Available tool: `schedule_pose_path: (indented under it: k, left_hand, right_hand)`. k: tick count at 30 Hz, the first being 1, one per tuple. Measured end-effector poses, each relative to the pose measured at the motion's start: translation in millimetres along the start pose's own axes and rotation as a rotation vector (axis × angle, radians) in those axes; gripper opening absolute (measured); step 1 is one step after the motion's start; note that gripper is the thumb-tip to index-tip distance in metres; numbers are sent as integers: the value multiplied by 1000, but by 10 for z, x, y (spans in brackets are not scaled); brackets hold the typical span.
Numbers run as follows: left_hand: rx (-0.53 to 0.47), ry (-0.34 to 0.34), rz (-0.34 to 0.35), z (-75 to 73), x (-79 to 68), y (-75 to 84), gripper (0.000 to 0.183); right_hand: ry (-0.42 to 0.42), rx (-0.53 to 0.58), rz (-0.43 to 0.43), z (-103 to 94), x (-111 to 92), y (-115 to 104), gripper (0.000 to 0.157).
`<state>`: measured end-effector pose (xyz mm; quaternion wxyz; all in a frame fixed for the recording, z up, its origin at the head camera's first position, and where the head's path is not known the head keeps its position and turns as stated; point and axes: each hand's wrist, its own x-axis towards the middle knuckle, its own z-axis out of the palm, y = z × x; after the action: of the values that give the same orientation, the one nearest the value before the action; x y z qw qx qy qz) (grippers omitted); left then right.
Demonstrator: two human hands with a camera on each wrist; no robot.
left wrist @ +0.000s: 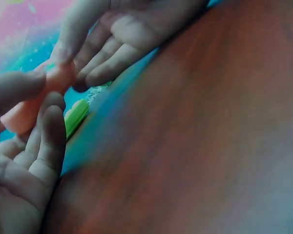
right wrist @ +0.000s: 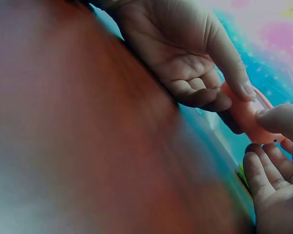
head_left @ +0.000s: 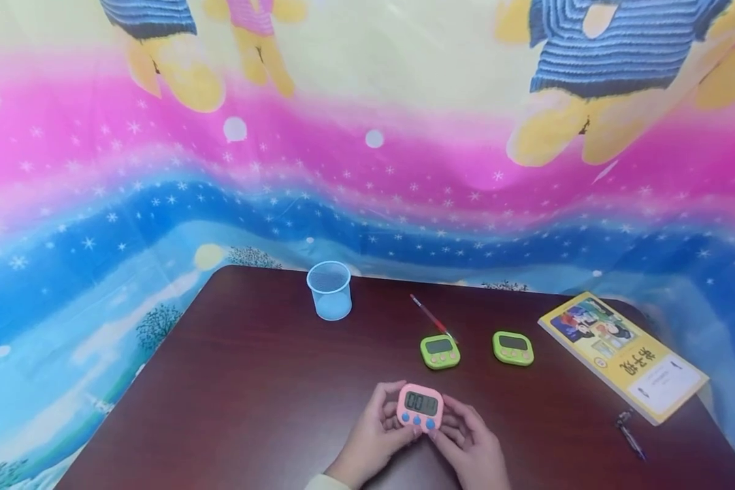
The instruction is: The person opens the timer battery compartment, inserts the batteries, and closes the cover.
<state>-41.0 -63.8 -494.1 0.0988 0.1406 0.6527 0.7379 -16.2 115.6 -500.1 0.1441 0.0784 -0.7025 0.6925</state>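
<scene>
Timer of pink plastic with rounded corners, a grey display and three blue buttons [head_left: 420,408], held between both hands over the near part of a dark red-brown wooden table [head_left: 251,367]. The left hand [head_left: 372,434], with a pale sleeve [head_left: 326,483] at its wrist, grips the timer's left side, thumb at the lower front edge and index finger near the upper corner; the right hand [head_left: 474,444] grips the right side in like manner, its thumb beside the other. Both wrist views show the remaining fingers bent loosely beneath. The display reads 00 at left; its fainter right digits cannot be told. Beyond the hands lie a lime-green rounded timer [head_left: 439,353] and, to its right and apart from it, a second lime-green timer [head_left: 513,349]. A thin red-handled brush [head_left: 430,314] slants with its near end at the first green timer's upper edge. Farther back stands a light-blue mesh cup [head_left: 331,301], upright; at right lie a yellow-covered paper book [head_left: 625,357] and, near it, a slender metal tool resembling a drawing compass [head_left: 630,437]
</scene>
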Motion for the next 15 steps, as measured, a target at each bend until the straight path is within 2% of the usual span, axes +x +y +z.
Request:
schedule_pose_path:
  k: [4, 7, 12, 15]
  left_hand:
    - [-35, 96, -16, -77, 119, -11, 62]
    - [0, 101, -10, -171, 195, -15, 69]
    - [193, 53, -10, -344, 284, 6, 77]
    - [366, 93, -8, -449, 360, 37, 73]
  right_hand:
    - [-55, -85, 56, 77, 177, 27, 62]
    - [-71, -129, 103, 144, 294, 59, 65]
    - [-51, -230, 172, 264, 462, 99, 64]
    - [-66, -297, 182, 333, 569, 117, 62]
